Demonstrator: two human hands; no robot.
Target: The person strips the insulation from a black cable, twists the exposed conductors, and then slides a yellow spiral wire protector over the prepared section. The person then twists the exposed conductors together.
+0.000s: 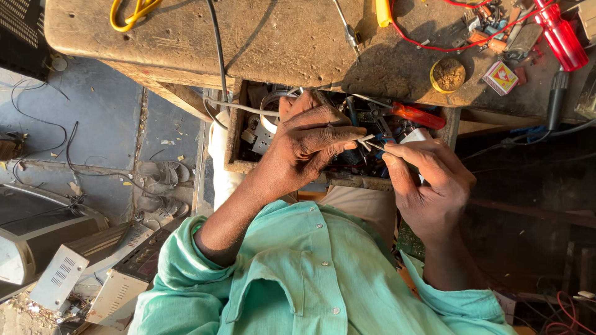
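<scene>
Both hands — left (307,146), right (428,186) — fingertips pinched on a thin pale wire (367,142) over a cluttered wooden drawer (234,133)

I count two hands, left hand (310,146) and right hand (428,186), pinching one thin white wire (367,141) between them; one open drawer (233,133) of parts; two red-handled screwdrivers (417,115) (562,37); one small yellow tin (447,75); one little printed box (500,78); two sandals (162,174) on the floor; one yellow cable (127,15).
</scene>
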